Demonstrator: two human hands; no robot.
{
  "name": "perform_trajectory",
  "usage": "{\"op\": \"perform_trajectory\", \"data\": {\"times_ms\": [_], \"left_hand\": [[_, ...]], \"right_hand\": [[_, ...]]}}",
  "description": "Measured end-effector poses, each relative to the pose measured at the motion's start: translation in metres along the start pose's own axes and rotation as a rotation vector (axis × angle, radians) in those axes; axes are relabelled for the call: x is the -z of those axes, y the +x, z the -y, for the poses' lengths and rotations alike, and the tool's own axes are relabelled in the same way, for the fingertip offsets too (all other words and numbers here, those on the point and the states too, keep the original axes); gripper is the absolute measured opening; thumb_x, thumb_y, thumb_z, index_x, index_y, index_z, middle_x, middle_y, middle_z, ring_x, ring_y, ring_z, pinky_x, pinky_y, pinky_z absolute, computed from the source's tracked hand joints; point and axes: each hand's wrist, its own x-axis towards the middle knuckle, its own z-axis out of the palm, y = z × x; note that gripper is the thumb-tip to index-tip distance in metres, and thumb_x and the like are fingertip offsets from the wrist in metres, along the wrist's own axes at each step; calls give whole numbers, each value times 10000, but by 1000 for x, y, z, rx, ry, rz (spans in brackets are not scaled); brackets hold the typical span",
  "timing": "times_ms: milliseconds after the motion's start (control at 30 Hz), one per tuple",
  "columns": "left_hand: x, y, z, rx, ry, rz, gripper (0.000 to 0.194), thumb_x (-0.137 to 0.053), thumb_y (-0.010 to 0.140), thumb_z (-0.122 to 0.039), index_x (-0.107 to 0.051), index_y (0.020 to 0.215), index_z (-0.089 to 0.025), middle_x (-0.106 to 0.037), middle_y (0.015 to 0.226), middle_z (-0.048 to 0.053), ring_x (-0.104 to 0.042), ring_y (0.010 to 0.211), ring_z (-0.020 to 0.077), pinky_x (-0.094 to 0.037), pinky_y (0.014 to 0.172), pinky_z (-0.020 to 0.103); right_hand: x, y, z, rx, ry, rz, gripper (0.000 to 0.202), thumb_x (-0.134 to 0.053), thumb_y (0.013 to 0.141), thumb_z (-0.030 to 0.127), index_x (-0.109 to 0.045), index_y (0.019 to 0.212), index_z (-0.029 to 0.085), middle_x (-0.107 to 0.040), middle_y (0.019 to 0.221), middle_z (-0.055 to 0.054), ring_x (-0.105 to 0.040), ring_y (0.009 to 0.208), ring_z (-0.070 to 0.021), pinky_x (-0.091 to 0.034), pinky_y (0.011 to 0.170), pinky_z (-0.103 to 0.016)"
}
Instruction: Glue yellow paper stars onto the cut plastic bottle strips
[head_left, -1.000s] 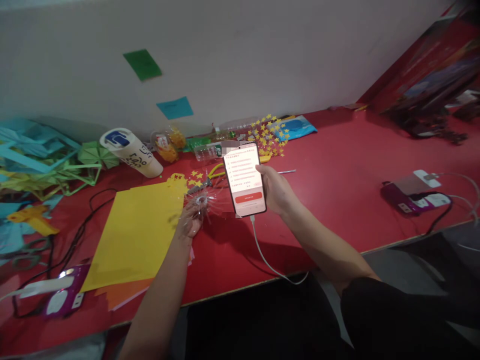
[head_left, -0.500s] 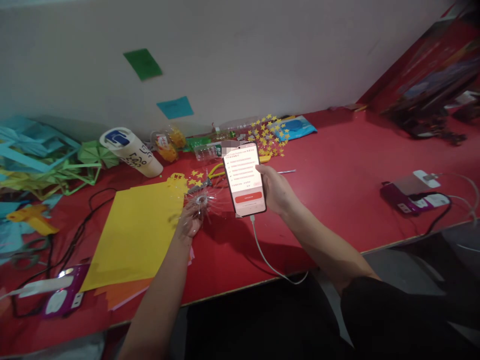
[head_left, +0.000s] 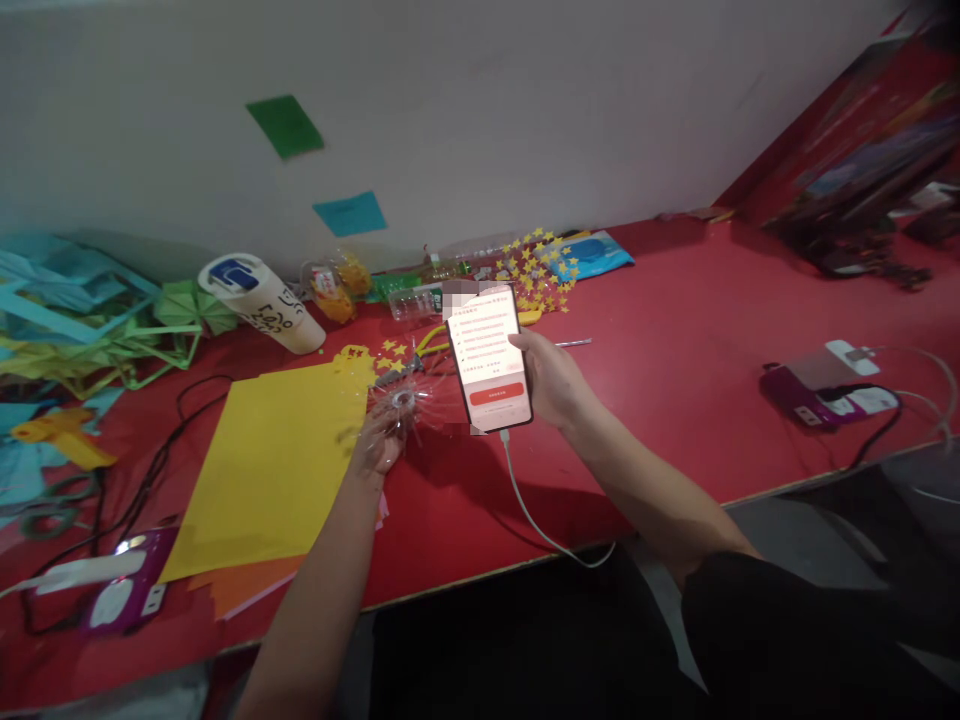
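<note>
My right hand (head_left: 553,380) grips a smartphone (head_left: 491,385) from its right side, the thumb over the lit screen. The screen shows lines of text and a red button, and a white charging cable (head_left: 517,490) runs down from its lower end. My left hand (head_left: 381,435) is closed around a clear plastic piece (head_left: 405,400), which looks like a bottle neck cut into thin strips that spread outward. Its fingers are partly hidden behind the plastic. Just beyond lie yellow-handled pliers (head_left: 433,341), partly covered by the phone, and small yellow paper stars (head_left: 390,366).
Yellow paper sheets (head_left: 277,470) lie left of my hands. A white cup (head_left: 262,305) leans behind them, with a hot glue gun (head_left: 64,438) and paper frames (head_left: 82,310) farther left. Yellow stars on clear plastic (head_left: 536,265) stand at the back. Purple power strips (head_left: 806,398) lie near the front edge.
My right thumb has shifted very slightly over the phone screen. My left hand and the clear plastic piece stay in place.
</note>
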Motion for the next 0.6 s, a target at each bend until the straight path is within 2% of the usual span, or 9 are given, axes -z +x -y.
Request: {"op": "perform_trajectory", "data": {"times_ms": [200,600], "left_hand": [[0,-1,-1,3,2,-4,276,-642,635,20,-719,828,-160,-743,772,15,-676,613,80,-558,592,117],[-1,-1,-1,11,7,-6,288,-670,624,9,-711,853,-161,-744,806,23,-671,616,76,-562,609,123]], "right_hand": [[0,0,0,1,-12,3,277,-580,663,351,-590,897,203,-722,873,-54,-654,935,-267,-490,838,-410],[-2,-2,0,-11,7,-16,237,-595,672,391,-592,823,209,-723,850,-54,-650,901,-263,-492,834,-412]]}}
